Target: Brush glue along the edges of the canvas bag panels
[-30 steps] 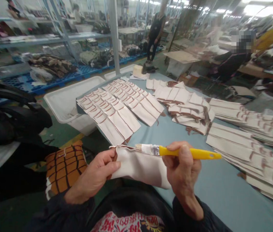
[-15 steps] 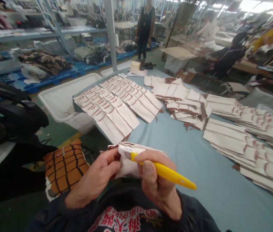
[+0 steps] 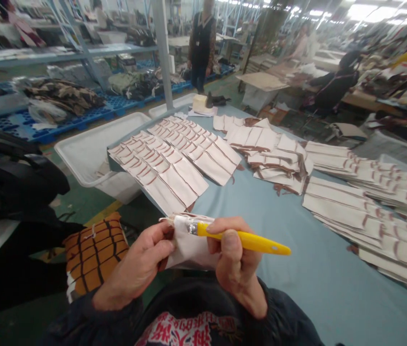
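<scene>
My left hand (image 3: 141, 262) pinches the left end of a white fabric piece (image 3: 192, 250) with reddish-brown edges, held in front of my body at the table's near edge. In my right hand (image 3: 237, 254) is a paintbrush (image 3: 246, 240) with a yellow handle, gripped between thumb and fingers. Its metal collar and pale bristles point left and lie against the upper left part of the fabric piece. The bristle tips are hard to tell from the white cloth. Part of the piece's right side is hidden behind my right hand.
On the blue-covered table (image 3: 261, 211) lie overlapping rows of white pieces (image 3: 174, 168), a looser pile (image 3: 275, 154) and more stacks (image 3: 369, 216) at right. A white bin (image 3: 98, 144) stands left, near an orange checked cushion (image 3: 95, 250). A person (image 3: 202, 48) stands beyond the table.
The brush has swung to a flatter angle, its handle end rising and its bristles shifting slightly left. Both hands have moved a little left, still gripping the same things. The standing person has shifted left.
</scene>
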`<state>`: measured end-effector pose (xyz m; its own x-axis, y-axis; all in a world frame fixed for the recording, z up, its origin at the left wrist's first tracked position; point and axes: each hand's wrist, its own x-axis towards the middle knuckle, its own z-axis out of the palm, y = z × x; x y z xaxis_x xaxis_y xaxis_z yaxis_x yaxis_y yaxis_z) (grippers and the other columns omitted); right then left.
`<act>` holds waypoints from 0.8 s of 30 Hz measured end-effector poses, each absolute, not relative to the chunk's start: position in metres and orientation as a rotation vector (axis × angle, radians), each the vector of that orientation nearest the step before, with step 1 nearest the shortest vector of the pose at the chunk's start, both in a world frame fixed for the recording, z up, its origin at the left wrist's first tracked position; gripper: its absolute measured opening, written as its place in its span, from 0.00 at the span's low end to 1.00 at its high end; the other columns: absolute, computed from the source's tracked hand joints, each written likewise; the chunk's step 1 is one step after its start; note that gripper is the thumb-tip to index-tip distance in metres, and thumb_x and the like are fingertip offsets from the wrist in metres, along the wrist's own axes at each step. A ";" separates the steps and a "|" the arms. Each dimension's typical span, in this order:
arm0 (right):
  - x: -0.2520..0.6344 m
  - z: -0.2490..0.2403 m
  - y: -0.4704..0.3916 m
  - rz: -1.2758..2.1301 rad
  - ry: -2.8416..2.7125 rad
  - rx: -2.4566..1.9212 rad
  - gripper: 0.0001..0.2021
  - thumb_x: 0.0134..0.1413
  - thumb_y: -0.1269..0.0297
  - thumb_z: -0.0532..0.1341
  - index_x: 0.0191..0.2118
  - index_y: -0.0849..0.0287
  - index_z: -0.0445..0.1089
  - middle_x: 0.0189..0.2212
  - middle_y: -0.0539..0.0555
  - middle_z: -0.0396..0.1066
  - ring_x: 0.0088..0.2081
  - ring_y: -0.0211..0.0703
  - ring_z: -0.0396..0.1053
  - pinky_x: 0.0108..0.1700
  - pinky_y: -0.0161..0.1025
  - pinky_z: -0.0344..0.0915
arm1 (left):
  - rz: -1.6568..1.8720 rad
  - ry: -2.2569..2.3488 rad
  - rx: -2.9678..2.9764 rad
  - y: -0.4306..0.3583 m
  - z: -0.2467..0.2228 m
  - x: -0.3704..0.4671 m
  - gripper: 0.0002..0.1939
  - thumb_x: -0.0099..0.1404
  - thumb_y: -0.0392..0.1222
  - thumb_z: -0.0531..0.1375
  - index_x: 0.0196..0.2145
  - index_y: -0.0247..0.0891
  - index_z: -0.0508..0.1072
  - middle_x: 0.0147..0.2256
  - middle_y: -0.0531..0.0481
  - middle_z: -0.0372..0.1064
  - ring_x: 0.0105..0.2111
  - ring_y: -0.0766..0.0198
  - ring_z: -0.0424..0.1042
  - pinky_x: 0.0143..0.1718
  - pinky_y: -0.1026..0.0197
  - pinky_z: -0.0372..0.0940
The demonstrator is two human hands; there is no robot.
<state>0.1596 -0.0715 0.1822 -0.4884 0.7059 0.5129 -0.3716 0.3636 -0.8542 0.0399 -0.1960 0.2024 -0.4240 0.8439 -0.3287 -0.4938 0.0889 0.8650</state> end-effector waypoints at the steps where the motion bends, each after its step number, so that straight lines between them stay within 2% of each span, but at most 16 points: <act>1: 0.158 0.183 -0.070 1.356 -1.545 -0.298 0.13 0.73 0.58 0.53 0.41 0.53 0.74 0.20 0.43 0.62 0.18 0.34 0.58 0.22 0.33 0.59 | 1.570 1.271 0.386 -0.196 0.202 0.039 0.22 0.57 0.40 0.67 0.51 0.34 0.79 0.40 0.44 0.80 0.34 0.59 0.76 0.33 0.64 0.68; 5: 0.157 0.181 -0.065 1.355 -1.402 -0.350 0.14 0.73 0.59 0.54 0.37 0.55 0.74 0.19 0.43 0.61 0.17 0.32 0.57 0.20 0.31 0.54 | 1.557 1.253 0.384 -0.197 0.196 0.034 0.26 0.58 0.42 0.68 0.54 0.33 0.78 0.40 0.43 0.80 0.33 0.60 0.76 0.33 0.65 0.67; 8: 0.158 0.177 -0.070 1.412 -1.461 -0.396 0.16 0.72 0.57 0.55 0.36 0.56 0.74 0.16 0.43 0.60 0.16 0.32 0.56 0.19 0.31 0.52 | 1.540 1.252 0.421 -0.196 0.190 0.031 0.25 0.61 0.43 0.67 0.55 0.34 0.77 0.41 0.43 0.80 0.34 0.59 0.76 0.32 0.65 0.66; 13: 0.158 0.185 -0.063 1.511 -1.227 -0.583 0.18 0.68 0.49 0.58 0.32 0.57 0.72 0.14 0.42 0.59 0.15 0.32 0.55 0.18 0.29 0.52 | 1.430 1.388 0.665 -0.189 0.182 0.019 0.16 0.66 0.43 0.62 0.49 0.36 0.79 0.40 0.45 0.79 0.40 0.55 0.76 0.45 0.58 0.70; 16: 0.171 0.190 -0.041 1.361 -1.059 -0.771 0.19 0.62 0.46 0.63 0.32 0.57 0.72 0.14 0.42 0.61 0.15 0.32 0.57 0.19 0.30 0.53 | 1.243 1.654 0.992 -0.187 0.178 0.015 0.11 0.70 0.40 0.56 0.39 0.37 0.79 0.38 0.46 0.78 0.41 0.55 0.75 0.48 0.57 0.68; 19: 0.193 0.184 -0.022 1.259 -1.012 -0.916 0.18 0.55 0.45 0.66 0.32 0.58 0.72 0.14 0.42 0.62 0.15 0.33 0.59 0.19 0.30 0.54 | 1.046 1.864 1.293 -0.187 0.174 0.022 0.14 0.71 0.35 0.52 0.30 0.39 0.73 0.33 0.48 0.76 0.35 0.58 0.73 0.42 0.59 0.67; 21: 0.208 0.175 -0.014 1.230 -1.007 -1.002 0.17 0.53 0.47 0.67 0.32 0.58 0.72 0.15 0.43 0.64 0.16 0.34 0.60 0.19 0.31 0.55 | 0.984 1.887 1.485 -0.187 0.174 0.032 0.14 0.70 0.30 0.50 0.30 0.40 0.70 0.31 0.47 0.75 0.34 0.58 0.74 0.39 0.58 0.67; 24: 0.228 0.162 -0.004 1.187 -1.034 -1.072 0.16 0.52 0.49 0.67 0.32 0.59 0.72 0.16 0.45 0.65 0.17 0.34 0.60 0.19 0.32 0.55 | 0.944 1.805 1.717 -0.179 0.181 0.048 0.14 0.67 0.26 0.49 0.34 0.38 0.71 0.36 0.43 0.77 0.39 0.54 0.76 0.45 0.55 0.69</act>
